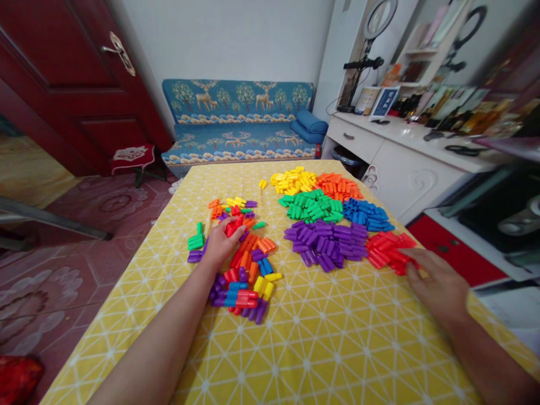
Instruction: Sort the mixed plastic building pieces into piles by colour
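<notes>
Curling its fingers on red plastic pegs in the mixed-colour peg heap [242, 264], the left hand [219, 244] could scatter neighbours. The right hand [439, 287], fingers loosely open, touches the sorted red peg pile [388, 250] near the bench's right edge; a nudge could drop pegs.

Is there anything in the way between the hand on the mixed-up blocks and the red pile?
Yes. The left hand rests on the mixed blocks, and the purple pile lies on the tablecloth between it and the red pile, which the right hand touches.

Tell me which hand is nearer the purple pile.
Right. The right hand rests at the red pile, which adjoins the purple pile. The left hand lies on the mixed pieces, across a strip of bare tablecloth from it.
</notes>
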`<state>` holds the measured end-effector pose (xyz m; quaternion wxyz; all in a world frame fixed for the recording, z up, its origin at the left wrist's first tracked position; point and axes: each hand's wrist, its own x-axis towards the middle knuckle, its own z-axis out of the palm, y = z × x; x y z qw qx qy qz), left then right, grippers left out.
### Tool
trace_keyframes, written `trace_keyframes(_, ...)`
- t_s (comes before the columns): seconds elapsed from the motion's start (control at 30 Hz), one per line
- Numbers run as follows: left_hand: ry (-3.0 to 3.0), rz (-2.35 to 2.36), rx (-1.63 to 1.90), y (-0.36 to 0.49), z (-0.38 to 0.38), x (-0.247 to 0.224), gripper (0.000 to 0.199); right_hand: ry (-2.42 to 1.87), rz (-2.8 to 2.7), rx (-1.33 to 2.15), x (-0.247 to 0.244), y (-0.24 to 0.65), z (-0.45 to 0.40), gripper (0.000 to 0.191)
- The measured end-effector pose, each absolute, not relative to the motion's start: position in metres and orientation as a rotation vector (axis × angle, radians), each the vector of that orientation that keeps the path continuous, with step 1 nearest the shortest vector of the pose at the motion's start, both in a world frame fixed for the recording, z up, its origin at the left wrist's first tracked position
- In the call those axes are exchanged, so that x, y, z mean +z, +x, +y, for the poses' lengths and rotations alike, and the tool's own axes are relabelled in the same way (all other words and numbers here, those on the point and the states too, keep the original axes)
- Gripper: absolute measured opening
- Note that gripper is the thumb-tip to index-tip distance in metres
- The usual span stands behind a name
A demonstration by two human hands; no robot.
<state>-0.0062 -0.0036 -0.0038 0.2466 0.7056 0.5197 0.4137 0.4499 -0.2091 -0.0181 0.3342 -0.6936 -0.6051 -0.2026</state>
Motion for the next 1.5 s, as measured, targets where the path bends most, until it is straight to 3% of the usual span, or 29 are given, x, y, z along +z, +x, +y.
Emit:
trace_keyframes(0.1,1.924,1.382,1.152,-0.006,-0.004,-0.004,0.045,-1.801,-1.778,-0.644,-0.017,0.448,-0.21,0.034)
trace_keyframes(0.27,1.907,1.302,1.151,-0.006,-0.005,-0.006,0.042,-1.768,-1.7,-0.746,-0.012,0.438,-0.207,0.022)
trace_keyframes(0.4,1.964,1.121,1.161,-0.005,-0.005,-0.006,0.034,-1.598,-1.568,-0.607,0.01,0.393,-0.185,0.014)
trace_keyframes(0.57,2.056,1.048,1.191,-0.007,-0.002,-0.012,0.028,-1.255,-1.765,-0.016,0.033,0.286,-0.133,0.022)
trace_keyframes(0.67,2.076,1.019,1.132,-0.009,-0.001,-0.016,0.028,-1.187,-1.883,0.319,0.022,0.224,-0.102,0.042)
trace_keyframes(0.8,2.056,1.018,1.034,-0.01,-0.001,-0.017,0.031,-1.185,-1.866,0.435,-0.001,0.17,-0.072,0.062)
trace_keyframes(1.13,2.009,1.005,0.992,-0.008,-0.003,-0.012,0.051,-1.135,-1.622,0.429,-0.013,0.157,-0.056,0.01)
trace_keyframes(1.37,1.91,0.927,1.118,-0.008,-0.011,-0.003,0.024,-1.126,-1.393,0.52,0.002,0.173,-0.081,0.017)
trace_keyframes(1.5,1.804,0.839,1.184,-0.01,-0.012,-0.004,0.021,-1.183,-1.257,0.481,0.024,0.229,-0.103,0.022)
